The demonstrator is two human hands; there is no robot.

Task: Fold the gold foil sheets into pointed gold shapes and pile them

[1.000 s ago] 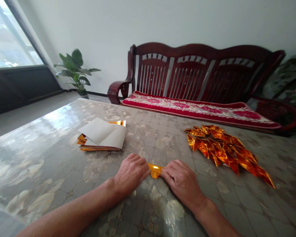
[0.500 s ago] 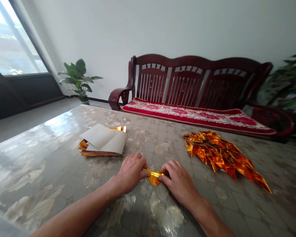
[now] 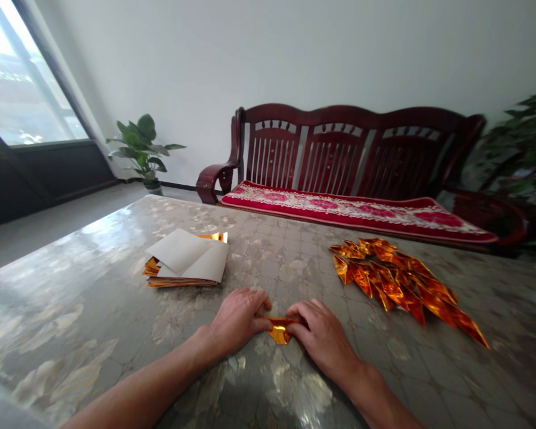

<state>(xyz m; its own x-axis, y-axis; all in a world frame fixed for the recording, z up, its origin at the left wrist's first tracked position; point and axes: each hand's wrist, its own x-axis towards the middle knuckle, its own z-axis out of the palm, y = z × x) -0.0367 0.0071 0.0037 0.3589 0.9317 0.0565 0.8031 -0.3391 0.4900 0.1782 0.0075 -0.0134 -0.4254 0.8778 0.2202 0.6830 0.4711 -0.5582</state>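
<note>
Between my hands lies a small folded piece of gold foil paper, low over the patterned tabletop. My left hand pinches its left end between thumb and curled fingers. At the other end, my right hand grips the foil paper the same way. A flap of the paper points toward me, and its outer ends are hidden by my fingers. Beyond my left hand sits a stack of foil paper sheets, the top ones showing their pale backs. Folded gold foil pieces are lined up in overlapping rows to the right.
The table has a glossy floral and grid surface. Behind it stands a dark red wooden bench with a red flowered cover. Potted plants are at the left and right, with a window at far left.
The foil paper's upper edge now shows a darker folded band, and the paper sits slightly lower in the picture. Both hands keep pinching its ends. The whole view has shifted a little.
</note>
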